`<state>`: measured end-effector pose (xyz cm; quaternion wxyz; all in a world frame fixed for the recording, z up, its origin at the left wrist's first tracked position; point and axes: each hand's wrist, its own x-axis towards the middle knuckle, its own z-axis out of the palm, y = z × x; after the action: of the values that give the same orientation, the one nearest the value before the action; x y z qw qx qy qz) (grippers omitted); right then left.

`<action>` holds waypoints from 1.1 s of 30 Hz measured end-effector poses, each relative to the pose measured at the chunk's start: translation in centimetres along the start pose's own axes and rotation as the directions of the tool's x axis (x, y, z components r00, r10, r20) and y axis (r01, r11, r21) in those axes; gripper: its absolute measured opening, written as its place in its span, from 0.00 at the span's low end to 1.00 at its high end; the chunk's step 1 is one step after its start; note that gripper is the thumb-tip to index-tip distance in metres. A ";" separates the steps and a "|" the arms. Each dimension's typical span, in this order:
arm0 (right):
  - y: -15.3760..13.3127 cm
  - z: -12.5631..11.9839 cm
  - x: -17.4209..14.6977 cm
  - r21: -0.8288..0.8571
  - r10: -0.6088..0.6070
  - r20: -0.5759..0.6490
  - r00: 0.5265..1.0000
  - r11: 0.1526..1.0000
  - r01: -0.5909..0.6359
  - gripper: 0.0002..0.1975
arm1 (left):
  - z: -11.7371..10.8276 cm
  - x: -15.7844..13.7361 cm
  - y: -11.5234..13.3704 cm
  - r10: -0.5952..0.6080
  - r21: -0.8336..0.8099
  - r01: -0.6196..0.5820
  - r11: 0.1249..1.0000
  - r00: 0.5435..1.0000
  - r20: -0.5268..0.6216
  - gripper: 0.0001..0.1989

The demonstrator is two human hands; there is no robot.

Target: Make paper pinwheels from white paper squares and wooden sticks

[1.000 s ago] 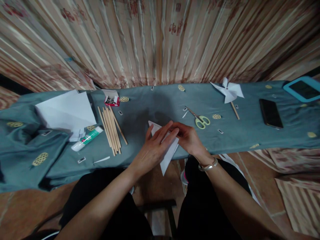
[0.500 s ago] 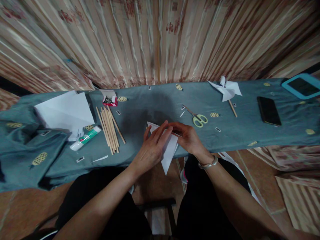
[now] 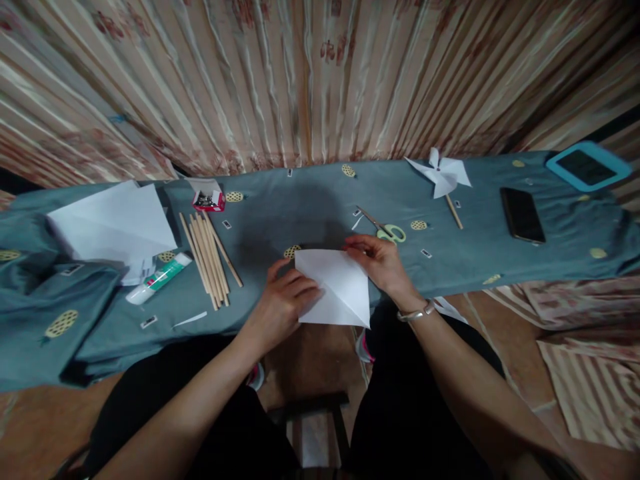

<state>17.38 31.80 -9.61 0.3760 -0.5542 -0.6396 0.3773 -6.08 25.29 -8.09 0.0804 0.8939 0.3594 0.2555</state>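
A square sheet of white paper (image 3: pixel 334 283) with a diagonal crease lies opened out at the table's front edge, its near part jutting past that edge. My left hand (image 3: pixel 290 297) grips the sheet's left side, fingers curled over the top of it. At the far right corner, my right hand (image 3: pixel 377 260) pinches the paper between thumb and fingers; a silver bracelet is on that wrist. Just beyond the right hand lie scissors (image 3: pixel 391 232) with pale green handles.
Wooden sticks (image 3: pixel 207 260), a glue stick (image 3: pixel 159 279), a red box of metal pins (image 3: pixel 209 199) and white sheets (image 3: pixel 113 223) lie to the left. On the right are a paper pinwheel (image 3: pixel 443 175), a phone (image 3: pixel 523 215) and a blue-framed device (image 3: pixel 587 167). A curtain (image 3: pixel 280 80) hangs behind.
The paper, folded into a triangle before, is now unfolded into a square. My left hand has moved to its left side and my right hand to its far right corner. The view has shifted slightly.
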 end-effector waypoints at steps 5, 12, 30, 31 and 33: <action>-0.8 -1.1 -3.0 -0.494 -0.343 0.205 0.917 0.772 0.399 0.19 | 0.3 -2.1 -1.3 -0.015 0.033 0.015 0.999 1.000 0.006 0.21; -1.6 -1.3 -6.5 -0.640 -0.373 0.487 0.789 0.462 0.614 0.32 | -0.4 -4.0 -2.6 -0.024 0.109 0.015 0.994 0.996 0.083 0.21; -1.8 -0.4 -8.8 -0.529 -0.465 0.606 0.645 0.371 0.764 0.20 | 0.9 -3.4 2.6 -0.017 0.186 -0.022 0.982 0.978 0.208 0.17; -1.8 -0.5 -8.9 -0.506 -0.474 0.609 0.637 0.386 0.771 0.19 | 1.0 -3.6 2.5 -0.020 0.177 -0.017 0.984 0.979 0.204 0.17; -1.7 -0.6 -8.9 -0.458 -0.487 0.590 0.644 0.454 0.764 0.17 | 1.2 -3.9 2.3 -0.024 0.148 -0.003 0.989 0.982 0.186 0.17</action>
<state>18.05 22.86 -8.36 0.1316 -0.2839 -0.9486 0.0463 -6.50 20.97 -9.92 0.0488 0.9155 0.3729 0.1427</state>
